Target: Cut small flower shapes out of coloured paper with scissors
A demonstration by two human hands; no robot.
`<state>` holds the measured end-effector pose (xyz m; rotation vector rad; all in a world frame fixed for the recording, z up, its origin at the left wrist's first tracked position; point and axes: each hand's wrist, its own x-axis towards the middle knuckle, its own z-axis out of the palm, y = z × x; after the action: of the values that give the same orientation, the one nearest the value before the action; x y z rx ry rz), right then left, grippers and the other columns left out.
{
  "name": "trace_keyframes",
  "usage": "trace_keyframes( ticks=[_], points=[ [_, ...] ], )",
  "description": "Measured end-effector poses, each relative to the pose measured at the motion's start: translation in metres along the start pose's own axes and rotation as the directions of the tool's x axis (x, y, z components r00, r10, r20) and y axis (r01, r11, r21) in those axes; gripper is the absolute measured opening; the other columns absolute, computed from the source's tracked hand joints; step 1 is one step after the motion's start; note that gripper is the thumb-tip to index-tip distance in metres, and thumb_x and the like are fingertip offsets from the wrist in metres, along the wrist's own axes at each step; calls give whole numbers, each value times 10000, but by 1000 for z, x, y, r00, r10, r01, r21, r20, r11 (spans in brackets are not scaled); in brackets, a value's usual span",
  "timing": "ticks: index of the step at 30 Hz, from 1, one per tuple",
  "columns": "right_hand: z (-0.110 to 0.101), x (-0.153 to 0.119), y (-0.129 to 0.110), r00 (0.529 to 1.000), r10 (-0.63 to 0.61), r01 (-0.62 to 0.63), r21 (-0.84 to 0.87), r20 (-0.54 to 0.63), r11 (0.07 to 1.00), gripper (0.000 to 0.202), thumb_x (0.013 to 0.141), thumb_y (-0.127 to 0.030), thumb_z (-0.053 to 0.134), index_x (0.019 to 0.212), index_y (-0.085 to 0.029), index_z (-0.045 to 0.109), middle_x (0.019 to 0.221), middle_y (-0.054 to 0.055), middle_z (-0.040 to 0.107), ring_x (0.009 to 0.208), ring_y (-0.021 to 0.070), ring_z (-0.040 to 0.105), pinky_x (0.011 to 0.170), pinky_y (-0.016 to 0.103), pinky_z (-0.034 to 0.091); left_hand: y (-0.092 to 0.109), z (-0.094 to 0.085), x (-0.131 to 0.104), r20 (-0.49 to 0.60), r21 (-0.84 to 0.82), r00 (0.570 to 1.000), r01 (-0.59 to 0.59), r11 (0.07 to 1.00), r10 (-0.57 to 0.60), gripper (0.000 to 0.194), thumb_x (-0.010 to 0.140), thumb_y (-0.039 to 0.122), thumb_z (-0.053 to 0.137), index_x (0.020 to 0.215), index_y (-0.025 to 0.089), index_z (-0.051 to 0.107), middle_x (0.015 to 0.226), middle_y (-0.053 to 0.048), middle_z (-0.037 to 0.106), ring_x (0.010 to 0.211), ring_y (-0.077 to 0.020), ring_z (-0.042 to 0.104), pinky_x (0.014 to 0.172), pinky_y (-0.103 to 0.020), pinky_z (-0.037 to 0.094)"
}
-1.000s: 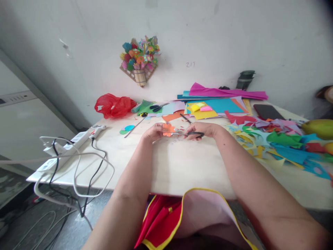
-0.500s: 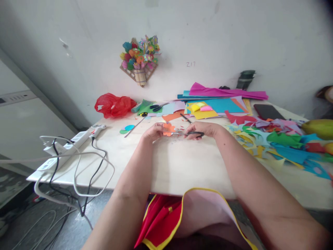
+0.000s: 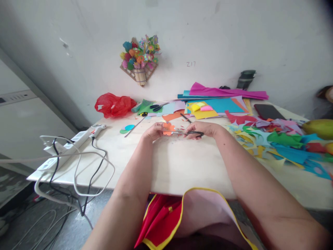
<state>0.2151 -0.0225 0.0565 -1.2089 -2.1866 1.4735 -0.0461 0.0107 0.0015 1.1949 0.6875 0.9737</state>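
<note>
Between my two hands is an orange flower-shaped paper piece (image 3: 169,128) with a scalloped edge. The fingers of my left hand (image 3: 155,131) pinch it by its left side. My right hand (image 3: 195,130) is closed around the dark handles of a pair of scissors (image 3: 195,133), whose blades point left and lie at the lower edge of the orange piece. A thin dark tool (image 3: 185,118) lies just behind my right hand. Small paper bits are scattered on the pale table (image 3: 187,163) around the hands.
Coloured sheets (image 3: 223,105), a phone (image 3: 268,111) and paper scraps (image 3: 286,139) lie to the right. Behind and left are black-handled scissors (image 3: 156,108), a red plastic bag (image 3: 114,105) and blue and green discs (image 3: 129,127). A power strip (image 3: 69,149) with cables occupies the left edge.
</note>
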Motion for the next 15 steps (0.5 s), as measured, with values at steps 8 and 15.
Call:
trace_keyframes(
  ticks=[8,15],
  points=[
    [0,2,2,1000,-8,8,-17,0,1000,376,604,-406,863,817,-118,751,495,-42,530,440,61,427,435,212,315,-1,0,0,2,0,1000,-2,1000,2,144,502,144,738,624,109,670,547,-35,626,503,-151,605,587,-284,516],
    [0,0,2,1000,-13,13,-31,-5,999,374,596,-411,852,804,-118,747,503,-44,521,450,63,423,452,221,317,0,1,0,-23,2,1000,18,1000,-18,153,496,148,745,629,120,676,552,-23,634,486,-132,578,596,-280,515]
  ],
)
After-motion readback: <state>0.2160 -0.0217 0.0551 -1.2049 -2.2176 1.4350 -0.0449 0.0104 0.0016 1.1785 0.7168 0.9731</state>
